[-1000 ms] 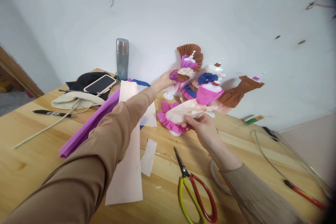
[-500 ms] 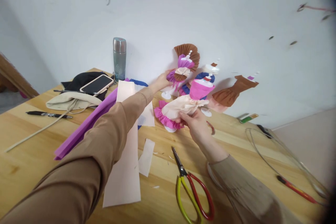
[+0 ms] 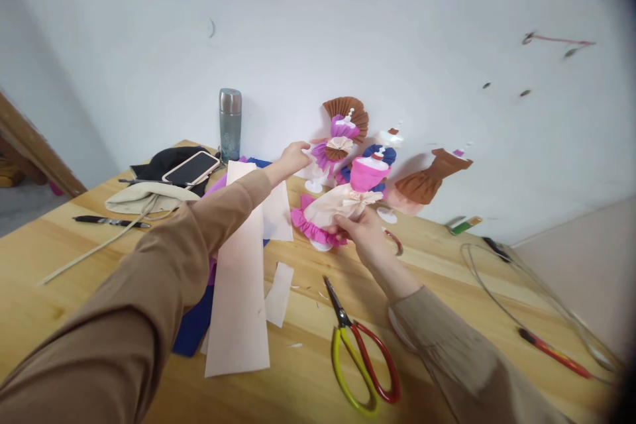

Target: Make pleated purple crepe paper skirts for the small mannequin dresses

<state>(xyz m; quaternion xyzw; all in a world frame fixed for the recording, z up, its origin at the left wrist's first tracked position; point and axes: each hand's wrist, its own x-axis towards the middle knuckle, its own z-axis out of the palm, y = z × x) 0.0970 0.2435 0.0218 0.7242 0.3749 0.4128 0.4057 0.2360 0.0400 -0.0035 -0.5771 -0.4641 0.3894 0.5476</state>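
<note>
My right hand [image 3: 362,230] pinches the cream skirt of a small paper dress [image 3: 325,207] on a white mini dress form. The dress has a pink bodice, a pleated bow and a ruffled pink hem. My left hand [image 3: 294,158] is stretched out at the left side of a purple dress [image 3: 325,151] with a brown pleated fan behind it. Its fingers are slightly apart beside the purple skirt; any contact is hard to make out. A blue-and-white dressed form [image 3: 381,154] stands partly hidden behind. A brown dress [image 3: 426,179] leans at the right.
Scissors [image 3: 360,344] with yellow and red handles lie in front. Cream paper strips [image 3: 241,305], blue paper [image 3: 195,328] and a small offcut [image 3: 279,293] are on the wooden table. Further left are a thermos [image 3: 230,126], phone [image 3: 191,167] and pen [image 3: 110,221]. A red-handled tool [image 3: 554,352] lies right.
My left hand has drawn back a little to the left from the purple dress. My right hand keeps its hold on the cream skirt. The view has shifted slightly.
</note>
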